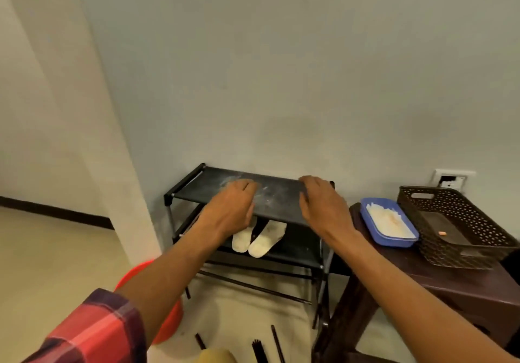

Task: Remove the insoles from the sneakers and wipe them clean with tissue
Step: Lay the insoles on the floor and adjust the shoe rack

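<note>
Insoles: two, left [242,238] and right [266,239], side by side on rack [281,202] lower shelf. Hands: two, left [231,208] and right [323,203], flat, grasping nothing. One tub [389,222], one basket [455,225].

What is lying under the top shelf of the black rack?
Two pale insoles lie side by side on the lower shelf. Their far ends are hidden by the top shelf and the left hand.

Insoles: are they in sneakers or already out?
Out. Two pale insoles lie bare, side by side, on the rack's second shelf; no sneakers in view.
</note>
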Motion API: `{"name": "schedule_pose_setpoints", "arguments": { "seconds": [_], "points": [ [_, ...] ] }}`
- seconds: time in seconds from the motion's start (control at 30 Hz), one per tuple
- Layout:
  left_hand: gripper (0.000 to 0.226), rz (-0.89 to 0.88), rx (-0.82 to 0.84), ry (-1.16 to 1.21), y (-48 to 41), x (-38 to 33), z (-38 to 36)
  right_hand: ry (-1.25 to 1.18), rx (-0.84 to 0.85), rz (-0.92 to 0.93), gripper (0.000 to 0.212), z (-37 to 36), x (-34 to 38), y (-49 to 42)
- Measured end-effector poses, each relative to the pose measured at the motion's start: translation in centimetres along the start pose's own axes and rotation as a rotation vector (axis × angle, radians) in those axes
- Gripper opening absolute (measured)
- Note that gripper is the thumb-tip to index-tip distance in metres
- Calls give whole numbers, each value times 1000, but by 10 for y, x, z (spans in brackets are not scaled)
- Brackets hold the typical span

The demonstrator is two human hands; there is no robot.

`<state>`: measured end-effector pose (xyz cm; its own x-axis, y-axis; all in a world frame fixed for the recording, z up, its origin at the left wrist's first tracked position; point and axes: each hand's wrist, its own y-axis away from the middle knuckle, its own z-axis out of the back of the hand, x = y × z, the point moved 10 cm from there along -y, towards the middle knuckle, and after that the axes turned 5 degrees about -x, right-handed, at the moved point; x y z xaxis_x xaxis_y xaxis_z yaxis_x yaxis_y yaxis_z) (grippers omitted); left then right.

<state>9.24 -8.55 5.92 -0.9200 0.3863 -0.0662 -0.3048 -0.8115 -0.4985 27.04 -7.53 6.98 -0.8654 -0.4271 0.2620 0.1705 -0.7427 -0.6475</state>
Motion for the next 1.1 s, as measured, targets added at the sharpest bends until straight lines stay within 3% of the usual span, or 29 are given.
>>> {"name": "schedule_pose_setpoints", "arguments": {
  "seconds": [0.13, 0.27, 0.43, 0.57, 0.7, 0.8, 0.9, 1.1],
  "points": [
    [29, 53, 190, -33, 37, 65, -92, 19, 259, 85, 28, -113, 21, 46],
    [31, 76, 409, -38, 66, 112, -205, 28, 480, 85, 32, -229, 19, 86],
    [68, -37, 557, -115, 75, 130, -322, 130, 597, 84, 43, -331, 3, 100],
    [49, -87, 537, -178, 64, 125, -353, 258, 612, 122, 49, -362, -2, 104],
    [38, -33, 470, -221, 68, 124, -325, 311, 573, 151, 49, -352, 7, 103],
    [39, 22, 358, -240, 94, 129, -265, 237, 500, 238, 53, -326, 45, 110],
    [45, 54, 339, -320, 151, 145, -183, 118, 422, 343, 50, -283, 110, 118],
    [55, 352, 285, -442, 298, 192, -3, -96, 301, 659, 32, -204, 288, 153]
  ]
}}
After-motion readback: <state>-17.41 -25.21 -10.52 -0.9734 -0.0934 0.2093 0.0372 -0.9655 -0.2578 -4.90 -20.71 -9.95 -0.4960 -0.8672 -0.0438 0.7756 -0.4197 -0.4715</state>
